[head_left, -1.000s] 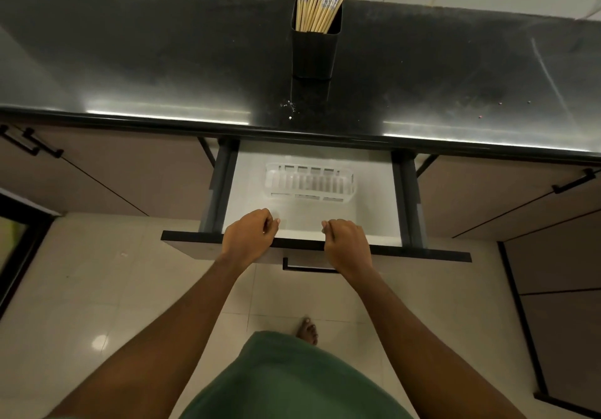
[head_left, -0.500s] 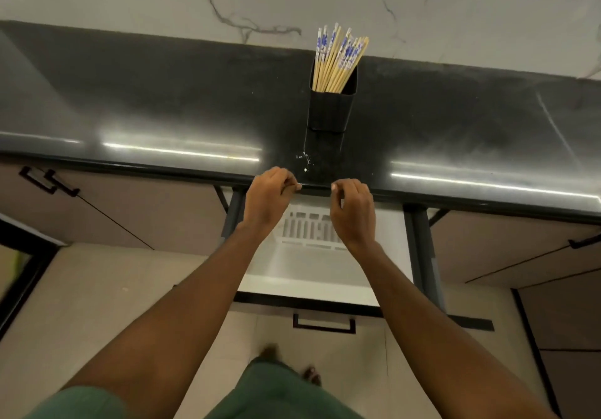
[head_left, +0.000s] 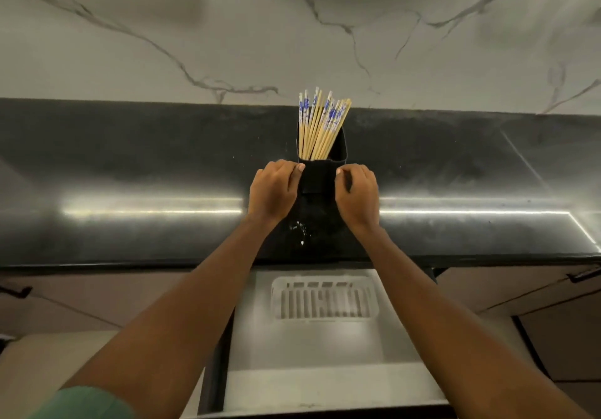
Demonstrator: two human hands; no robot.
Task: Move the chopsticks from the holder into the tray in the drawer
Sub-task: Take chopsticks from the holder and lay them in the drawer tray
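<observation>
A glossy black countertop [head_left: 130, 158] carries a single upright black holder [head_left: 320, 176] near its middle, white specks [head_left: 299, 227] scattered just in front of it, while the open drawer [head_left: 309, 350] below holds a white slotted tray [head_left: 276, 288] at the back of its pale floor.

1 head cam, fwd/down over counter [head_left: 130, 158]

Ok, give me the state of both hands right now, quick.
Left hand: fingers curled, thumb on the holder; whether it grips cannot be told.
Right hand: fingers curled, thumb on the holder; whether it grips cannot be told.
</observation>
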